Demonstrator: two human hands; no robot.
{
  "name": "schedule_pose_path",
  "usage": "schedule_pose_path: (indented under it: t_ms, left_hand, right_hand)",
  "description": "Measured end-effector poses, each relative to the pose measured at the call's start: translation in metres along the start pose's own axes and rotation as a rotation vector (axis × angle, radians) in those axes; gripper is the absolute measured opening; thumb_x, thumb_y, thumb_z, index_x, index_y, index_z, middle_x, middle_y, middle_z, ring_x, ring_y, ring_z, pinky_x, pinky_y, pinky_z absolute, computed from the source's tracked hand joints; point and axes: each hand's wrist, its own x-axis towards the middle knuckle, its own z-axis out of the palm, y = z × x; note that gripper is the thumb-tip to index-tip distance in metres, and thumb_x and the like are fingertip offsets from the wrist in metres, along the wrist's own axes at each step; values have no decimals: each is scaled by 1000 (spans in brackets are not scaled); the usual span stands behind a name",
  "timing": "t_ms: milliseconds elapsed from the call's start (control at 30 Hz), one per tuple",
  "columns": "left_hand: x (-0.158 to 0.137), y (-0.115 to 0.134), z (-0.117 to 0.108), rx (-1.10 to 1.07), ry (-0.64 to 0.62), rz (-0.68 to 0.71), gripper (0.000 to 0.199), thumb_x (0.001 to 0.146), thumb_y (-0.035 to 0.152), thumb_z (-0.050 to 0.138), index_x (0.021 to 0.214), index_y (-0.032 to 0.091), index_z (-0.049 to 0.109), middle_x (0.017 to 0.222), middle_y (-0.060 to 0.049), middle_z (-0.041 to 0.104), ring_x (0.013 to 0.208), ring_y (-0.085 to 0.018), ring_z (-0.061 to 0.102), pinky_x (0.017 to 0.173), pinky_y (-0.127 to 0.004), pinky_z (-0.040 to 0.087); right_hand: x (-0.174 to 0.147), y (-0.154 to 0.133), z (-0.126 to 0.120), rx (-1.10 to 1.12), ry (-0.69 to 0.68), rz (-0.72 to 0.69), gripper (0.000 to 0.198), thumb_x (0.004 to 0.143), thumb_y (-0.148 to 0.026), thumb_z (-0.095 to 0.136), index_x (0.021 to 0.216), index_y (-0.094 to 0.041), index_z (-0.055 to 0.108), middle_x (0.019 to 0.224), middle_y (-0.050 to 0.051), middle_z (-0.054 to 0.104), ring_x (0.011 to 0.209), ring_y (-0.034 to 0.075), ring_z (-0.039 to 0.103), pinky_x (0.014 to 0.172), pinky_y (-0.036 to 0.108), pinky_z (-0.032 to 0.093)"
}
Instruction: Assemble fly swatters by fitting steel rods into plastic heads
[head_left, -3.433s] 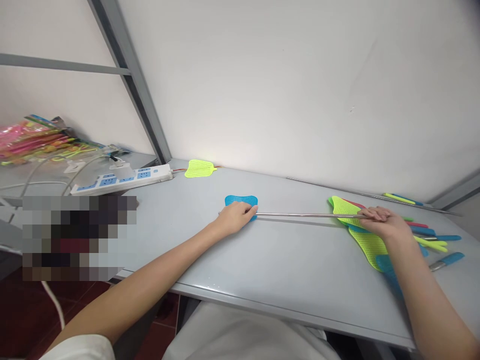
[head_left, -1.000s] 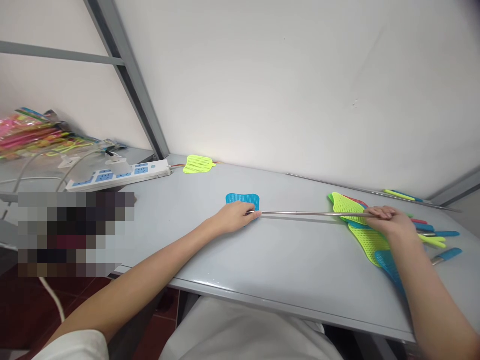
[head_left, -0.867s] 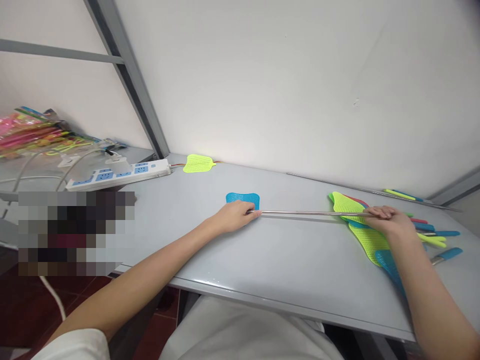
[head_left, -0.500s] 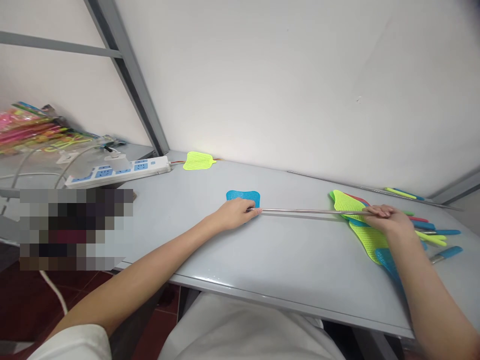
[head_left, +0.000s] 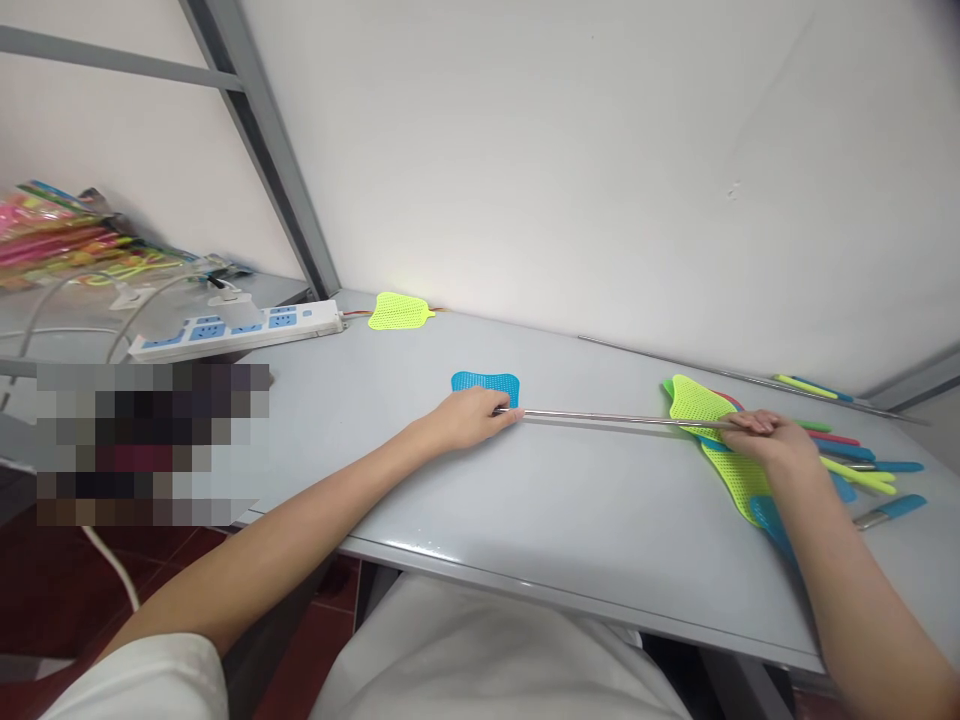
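Observation:
A fly swatter with a blue mesh head (head_left: 486, 383) and a thin extended metal rod (head_left: 600, 416) lies across my two hands above the table. Closed fingers of my left hand (head_left: 476, 416) pinch the rod just by the head, covering the head's lower part. My right hand (head_left: 769, 438) is wrapped round the rod's other end, which its fingers hide. Under and beside that hand is a pile of fly swatters, with a yellow-green mesh head (head_left: 701, 405) on top and blue, yellow and red handles pointing right.
A yellow-green swatter head (head_left: 401, 312) lies near the wall. A long metal rod (head_left: 675, 362) runs along the table's back edge. On the left are a white power strip (head_left: 300, 322) with plugs, bagged colourful items (head_left: 67, 240), a blurred-out patch and a grey frame post (head_left: 277, 150).
The view has shifted slightly. Both hands keep hold of the swatter, and the rod looks about as long as before.

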Motion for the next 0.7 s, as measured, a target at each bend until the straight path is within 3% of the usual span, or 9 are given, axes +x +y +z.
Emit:
schedule_pose_path:
  t_ms: [700]
  left_hand:
    - [-1,3,-2,3,-16,-6,40,79,51,25,58,19,36,55,1,43,52,-12,39,47,-24,24]
  right_hand:
    - [2,0,-1,9,1,-11,21,67,1,24,56,-17,20,41,-7,14,30,6,16,32,18,24]
